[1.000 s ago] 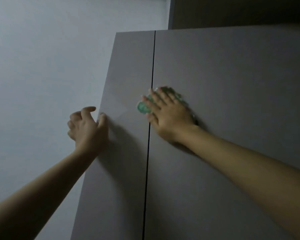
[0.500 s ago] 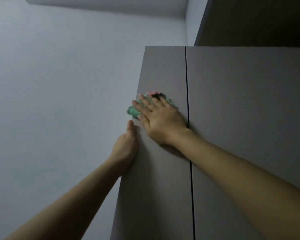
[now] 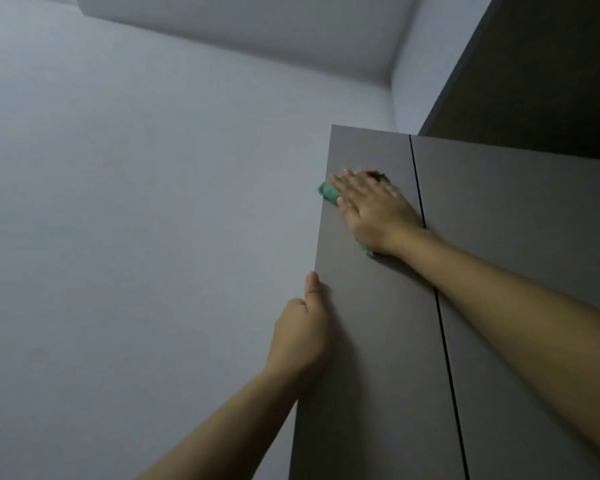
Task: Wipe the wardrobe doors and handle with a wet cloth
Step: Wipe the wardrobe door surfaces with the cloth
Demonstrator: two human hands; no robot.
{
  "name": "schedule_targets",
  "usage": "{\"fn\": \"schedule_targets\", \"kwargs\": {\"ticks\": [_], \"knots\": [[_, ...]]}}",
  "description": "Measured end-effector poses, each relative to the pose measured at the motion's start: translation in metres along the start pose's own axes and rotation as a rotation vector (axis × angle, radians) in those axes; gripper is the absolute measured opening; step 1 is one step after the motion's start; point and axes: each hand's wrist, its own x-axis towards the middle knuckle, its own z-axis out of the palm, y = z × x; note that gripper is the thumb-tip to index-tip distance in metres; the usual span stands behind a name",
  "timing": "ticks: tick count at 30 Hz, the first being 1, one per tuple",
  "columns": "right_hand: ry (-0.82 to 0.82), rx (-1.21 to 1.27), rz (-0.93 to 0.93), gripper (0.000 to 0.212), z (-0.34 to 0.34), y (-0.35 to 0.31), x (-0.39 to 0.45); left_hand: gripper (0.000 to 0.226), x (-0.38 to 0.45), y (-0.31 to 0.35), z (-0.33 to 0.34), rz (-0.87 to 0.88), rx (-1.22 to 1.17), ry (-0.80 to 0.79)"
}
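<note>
High on left wardrobe door [image 3: 368,341], near its outer edge: green cloth [image 3: 329,194] pressed flat under right hand [image 3: 378,213], fingers straight and spread for even pressure. Left hand [image 3: 302,337] curled round door edge, thumb up, probably steadying it.

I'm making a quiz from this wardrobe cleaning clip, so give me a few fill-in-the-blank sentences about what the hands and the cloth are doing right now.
1. The right hand presses a cloth of ____ colour flat against the door.
2. The cloth is on the door to the ____ of the dark gap.
3. The left hand holds the door's outer ____.
4. The left thumb points ____.

Missing words: green; left; edge; up
</note>
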Motion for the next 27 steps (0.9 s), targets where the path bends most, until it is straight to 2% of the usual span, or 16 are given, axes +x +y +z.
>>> {"fn": "schedule_targets", "kwargs": {"ticks": [3,5,9,10,11,14,15,17,19,21,23,25,26,27], "knots": [[0.013,-0.005,0.237,0.051,-0.007,0.010,0.042,0.082,0.000,-0.002,0.000,0.024,-0.012,0.011],[0.048,-0.012,0.270,0.052,-0.005,-0.007,0.045,0.086,0.003,-0.005,0.000,0.025,-0.012,-0.006],[0.037,0.009,-0.064,0.050,0.004,-0.008,0.007,0.086,0.005,-0.005,0.000,0.028,0.021,0.006],[0.019,-0.012,-0.076,0.050,0.002,0.003,0.011,0.084,0.005,-0.004,0.000,0.042,0.030,0.017],[0.004,-0.033,-0.014,0.050,0.000,0.015,0.020,0.082,0.003,-0.003,0.000,0.053,0.042,0.024],[0.036,-0.005,0.346,0.052,-0.009,0.038,0.050,0.079,-0.002,0.000,0.001,0.058,0.056,0.038],[0.045,0.015,0.372,0.052,-0.009,0.028,0.052,0.079,-0.003,0.000,-0.002,0.055,0.055,0.039],[0.052,0.009,0.236,0.052,-0.002,-0.001,0.031,0.080,-0.002,0.001,-0.002,0.050,0.070,0.035],[0.059,0.016,-0.023,0.053,0.006,-0.018,-0.018,0.079,-0.002,0.003,-0.002,0.036,0.086,0.047],[0.051,0.007,-0.157,0.057,0.006,0.007,-0.054,0.079,-0.005,0.005,-0.003,0.024,0.103,0.053],[0.025,-0.035,0.016,0.052,-0.003,0.060,-0.053,0.078,-0.007,0.006,-0.002,0.022,0.122,0.062],[0.017,-0.027,0.353,0.050,-0.012,0.100,-0.035,0.079,-0.007,0.004,-0.003,0.022,0.120,0.075],[0.018,-0.006,0.458,0.050,-0.015,0.104,-0.027,0.079,-0.008,0.004,-0.002,0.019,0.125,0.078],[0.030,0.000,0.483,0.051,-0.015,0.094,-0.025,0.077,-0.009,0.005,-0.002,0.012,0.127,0.081]]}}
